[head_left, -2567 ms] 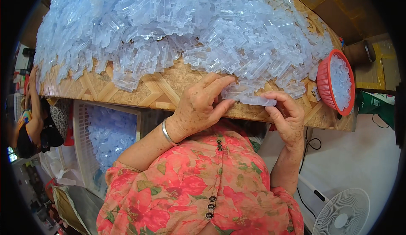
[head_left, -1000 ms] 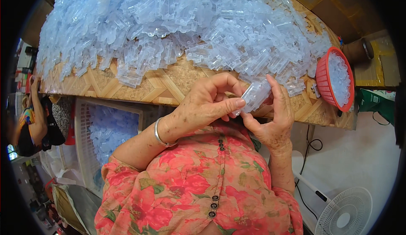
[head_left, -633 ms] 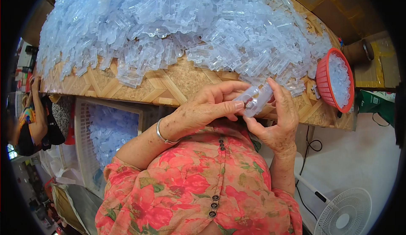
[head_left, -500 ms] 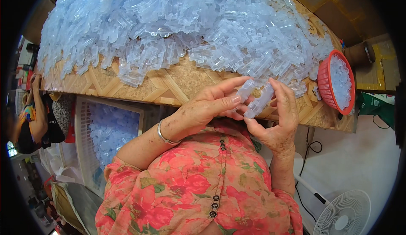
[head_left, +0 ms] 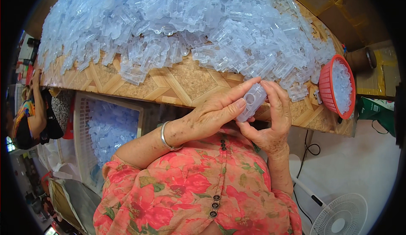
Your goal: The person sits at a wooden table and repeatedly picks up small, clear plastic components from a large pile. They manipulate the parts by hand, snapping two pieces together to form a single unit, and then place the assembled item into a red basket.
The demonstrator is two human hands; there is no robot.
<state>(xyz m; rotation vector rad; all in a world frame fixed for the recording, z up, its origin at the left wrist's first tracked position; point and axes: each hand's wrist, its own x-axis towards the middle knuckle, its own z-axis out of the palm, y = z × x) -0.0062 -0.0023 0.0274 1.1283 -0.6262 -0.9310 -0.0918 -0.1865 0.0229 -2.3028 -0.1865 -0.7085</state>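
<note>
Leftmost, see a co-worker's bent arm [head_left: 39, 116], hand near the table's end. Next, find a white crate [head_left: 81, 137] below the tabletop, full of pale plastic bits [head_left: 112, 133]. Above, see the brown patterned table [head_left: 152, 85] bearing a broad heap of clear parts [head_left: 169, 15]. Past a silver bangle [head_left: 165, 135], keep the left hand [head_left: 207, 116] clamped, thumb and fingers, on the left side of a clear plastic piece [head_left: 255, 101], tilted at the table's near edge above a floral blouse [head_left: 190, 176]. Grip its right side with the right hand [head_left: 272, 127], thumb by the lower end, fingers by the upper. Farther right, see a white fan [head_left: 341, 216] below and a red basket [head_left: 326, 80] of small clear pieces [head_left: 341, 85] on the table.
</note>
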